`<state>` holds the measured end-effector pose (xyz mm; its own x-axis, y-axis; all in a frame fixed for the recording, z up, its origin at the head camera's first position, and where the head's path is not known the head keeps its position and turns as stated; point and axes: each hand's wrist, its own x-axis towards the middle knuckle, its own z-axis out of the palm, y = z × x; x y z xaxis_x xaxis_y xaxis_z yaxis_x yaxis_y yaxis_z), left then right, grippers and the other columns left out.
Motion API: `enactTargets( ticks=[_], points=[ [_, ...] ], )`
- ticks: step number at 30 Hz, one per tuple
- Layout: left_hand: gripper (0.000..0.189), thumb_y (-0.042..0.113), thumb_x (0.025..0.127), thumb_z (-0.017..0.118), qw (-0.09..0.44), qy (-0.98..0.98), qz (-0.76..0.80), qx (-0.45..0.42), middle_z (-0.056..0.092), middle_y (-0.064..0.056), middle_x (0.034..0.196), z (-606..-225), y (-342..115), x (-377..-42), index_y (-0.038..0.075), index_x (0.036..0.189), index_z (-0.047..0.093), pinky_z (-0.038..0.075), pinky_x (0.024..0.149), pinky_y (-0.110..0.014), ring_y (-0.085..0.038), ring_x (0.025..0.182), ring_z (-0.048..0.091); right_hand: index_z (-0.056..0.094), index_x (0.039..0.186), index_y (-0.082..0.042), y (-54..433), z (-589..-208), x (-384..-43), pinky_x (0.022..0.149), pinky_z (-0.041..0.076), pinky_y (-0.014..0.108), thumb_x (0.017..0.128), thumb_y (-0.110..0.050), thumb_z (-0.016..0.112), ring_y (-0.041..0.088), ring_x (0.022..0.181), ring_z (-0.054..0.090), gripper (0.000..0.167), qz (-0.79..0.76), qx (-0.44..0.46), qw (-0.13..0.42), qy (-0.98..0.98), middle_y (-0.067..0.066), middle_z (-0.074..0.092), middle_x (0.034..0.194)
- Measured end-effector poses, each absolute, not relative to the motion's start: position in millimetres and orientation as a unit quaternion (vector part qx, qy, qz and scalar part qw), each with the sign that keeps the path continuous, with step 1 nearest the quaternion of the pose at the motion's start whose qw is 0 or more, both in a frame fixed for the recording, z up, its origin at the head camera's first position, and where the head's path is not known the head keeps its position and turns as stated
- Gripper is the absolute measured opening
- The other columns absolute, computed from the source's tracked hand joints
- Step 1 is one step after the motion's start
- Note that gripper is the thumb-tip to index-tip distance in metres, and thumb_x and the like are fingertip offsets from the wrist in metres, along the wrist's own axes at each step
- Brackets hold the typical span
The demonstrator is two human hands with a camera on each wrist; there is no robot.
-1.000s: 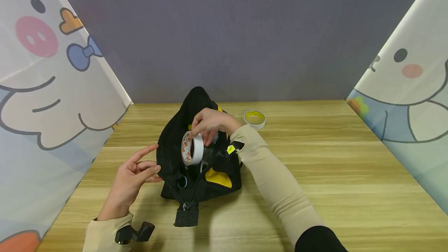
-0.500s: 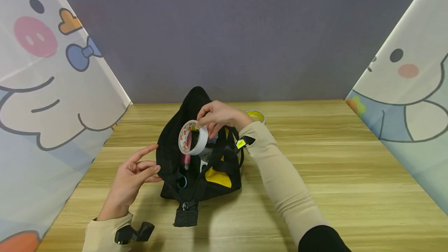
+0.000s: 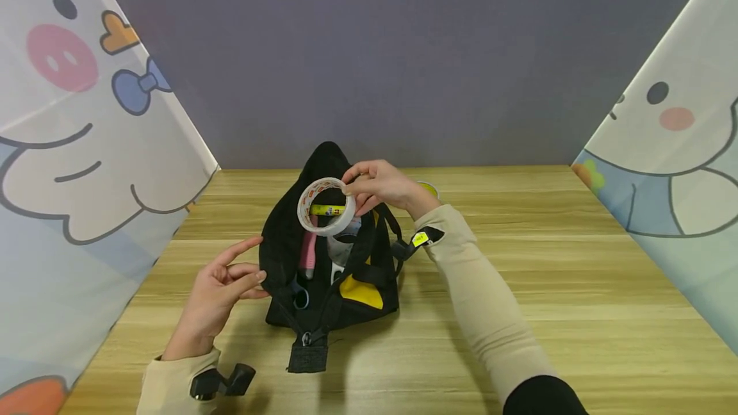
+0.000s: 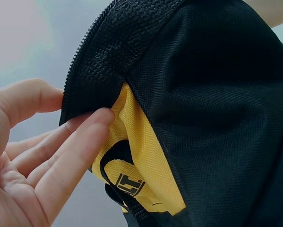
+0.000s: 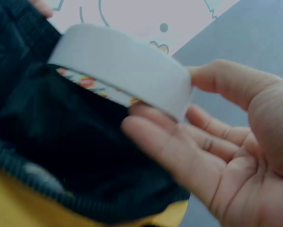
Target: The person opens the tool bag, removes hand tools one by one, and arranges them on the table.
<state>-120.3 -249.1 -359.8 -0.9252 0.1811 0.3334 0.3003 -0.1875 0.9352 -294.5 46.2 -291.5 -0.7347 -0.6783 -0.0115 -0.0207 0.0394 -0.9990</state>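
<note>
Compared with 1 second ago, the white tape roll (image 5: 122,61) is appearing higher in the head view, and its round hole is now facing the camera more openly. The right hand (image 3: 383,187) is sitting higher and further right together with it, while the left hand (image 3: 221,287) is keeping almost the same place.

The right hand is pinching the wall of the roll narrowly at its right end, between thumb and fingers. In the head view, the roll is showing over the opening of the black bag (image 3: 279,235); whether it is touching the bag, I cannot tell. The left hand is holding the left edge of the bag between thumb and fingers, beside a zipper (image 4: 77,56) and yellow fabric (image 4: 148,151).

Inside the bag, a pink-handled tool (image 3: 308,255) is lying lengthwise, and a small yellow item (image 3: 327,210) is showing through the hole of the roll. Behind the right wrist, a 2nd tape roll (image 3: 429,188) is resting on the wooden table (image 3: 548,261), mostly hidden. Beige sleeves (image 3: 484,293) are covering both forearms. Behind the table a grey wall (image 3: 369,56) is standing, and 2 cartoon-printed sheets are hanging at the sides, left (image 3: 92,165) and right (image 3: 686,165).
</note>
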Motion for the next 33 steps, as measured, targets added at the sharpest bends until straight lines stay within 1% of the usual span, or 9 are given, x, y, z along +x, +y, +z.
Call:
enactTargets(
  ticks=[7,14,21,25,29,33],
  points=[
    [0.056,-0.021,0.092,0.053,0.042,-0.641,-0.743,-0.185,0.075,-0.002,0.091,-359,-249,-120,0.008,0.14,0.055,0.062,0.063,-0.034,-0.012,0.08,0.069,0.055,0.12,0.008,57,-296,-293,0.064,0.063,0.041,0.096,0.006,0.056,0.021,0.06,0.067,0.024,-0.684,-0.255,0.219,0.648,0.01,0.07,0.081],
    [0.056,-0.02,0.092,0.053,0.043,-0.647,-0.739,-0.182,0.075,-0.003,0.092,-358,-250,-120,0.006,0.141,0.054,0.062,0.063,-0.036,-0.012,0.08,0.069,0.054,0.116,0.008,69,-299,-292,0.06,0.063,0.035,0.095,0.008,0.054,0.018,0.06,0.066,0.021,-0.718,-0.24,0.19,0.626,0.008,0.069,0.081],
    [0.056,-0.021,0.092,0.053,0.043,-0.645,-0.741,-0.183,0.075,-0.003,0.091,-358,-250,-119,0.007,0.14,0.055,0.062,0.063,-0.035,-0.012,0.08,0.069,0.057,0.113,0.005,82,-309,-296,0.062,0.063,0.037,0.096,0.006,0.056,0.018,0.06,0.066,0.017,-0.737,-0.219,0.154,0.62,0.008,0.068,0.076],
    [0.056,-0.021,0.092,0.053,0.04,-0.64,-0.745,-0.184,0.075,-0.002,0.091,-359,-250,-119,0.008,0.14,0.056,0.062,0.064,-0.034,-0.011,0.08,0.069,0.056,0.113,0.005,90,-316,-300,0.064,0.063,0.04,0.095,0.006,0.056,0.017,0.062,0.067,0.018,-0.747,-0.203,0.128,0.62,0.007,0.068,0.076],
    [0.056,-0.021,0.092,0.053,0.039,-0.638,-0.747,-0.184,0.075,-0.002,0.091,-360,-250,-119,0.008,0.14,0.056,0.062,0.064,-0.034,-0.012,0.081,0.069,0.056,0.113,0.005,101,-319,-302,0.066,0.063,0.041,0.095,0.005,0.055,0.018,0.063,0.068,0.017,-0.758,-0.191,0.114,0.613,0.009,0.069,0.077],
    [0.056,-0.02,0.092,0.054,0.039,-0.644,-0.743,-0.178,0.075,-0.002,0.092,-360,-248,-119,0.009,0.14,0.056,0.062,0.064,-0.035,-0.012,0.08,0.069,0.055,0.112,0.004,113,-318,-301,0.064,0.063,0.038,0.095,0.005,0.055,0.018,0.064,0.068,0.017,-0.765,-0.186,0.106,0.607,0.011,0.069,0.078]
  ],
)
